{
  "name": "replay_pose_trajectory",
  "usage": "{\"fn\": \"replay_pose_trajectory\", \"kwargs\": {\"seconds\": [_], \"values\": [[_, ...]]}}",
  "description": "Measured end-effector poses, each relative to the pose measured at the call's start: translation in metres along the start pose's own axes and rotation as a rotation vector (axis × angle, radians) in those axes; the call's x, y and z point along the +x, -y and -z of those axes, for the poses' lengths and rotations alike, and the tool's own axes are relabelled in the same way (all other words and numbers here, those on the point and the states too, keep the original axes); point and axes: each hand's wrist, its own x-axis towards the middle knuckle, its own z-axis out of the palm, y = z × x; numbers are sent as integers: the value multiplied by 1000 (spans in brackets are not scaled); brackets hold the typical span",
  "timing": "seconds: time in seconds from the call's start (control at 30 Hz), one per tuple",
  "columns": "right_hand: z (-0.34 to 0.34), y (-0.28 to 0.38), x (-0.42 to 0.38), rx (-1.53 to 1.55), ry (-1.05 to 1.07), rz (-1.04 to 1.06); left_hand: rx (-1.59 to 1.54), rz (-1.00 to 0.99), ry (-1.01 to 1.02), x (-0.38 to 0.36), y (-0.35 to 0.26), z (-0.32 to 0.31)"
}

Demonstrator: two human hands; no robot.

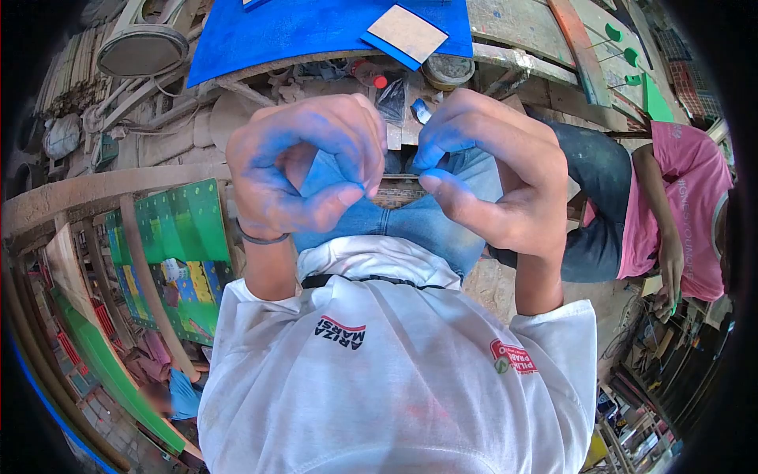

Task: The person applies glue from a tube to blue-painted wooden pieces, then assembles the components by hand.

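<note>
Both my hands are raised over my lap, their fingers stained blue. The fingers of my left hand (316, 122) curl into a ring, thumb tip pressed to the fingertips; a dark band circles that wrist. My right hand (517, 170) pinches thumb and forefinger together, its tips pointing toward the left hand with a small gap between them. Anything held in either pinch is too small or hidden to make out. Beyond the hands lies a bright blue painted board (292, 35), with a small blue-edged panel (407, 35) on it, bare wood colour on top.
Under the blue board are a bottle with a red cap (380, 81) and a paint-smeared tub (448, 71). A round-topped stool (143, 51) stands far left. Green painted panels (170, 229) lean at left. At right sits a person in a pink shirt (671, 205).
</note>
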Motion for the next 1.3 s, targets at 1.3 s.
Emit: {"fn": "replay_pose_trajectory", "kwargs": {"seconds": [1.3], "values": [[-22,1,10,85,-23,96,25,-52,-25,-8,-16,3]]}}
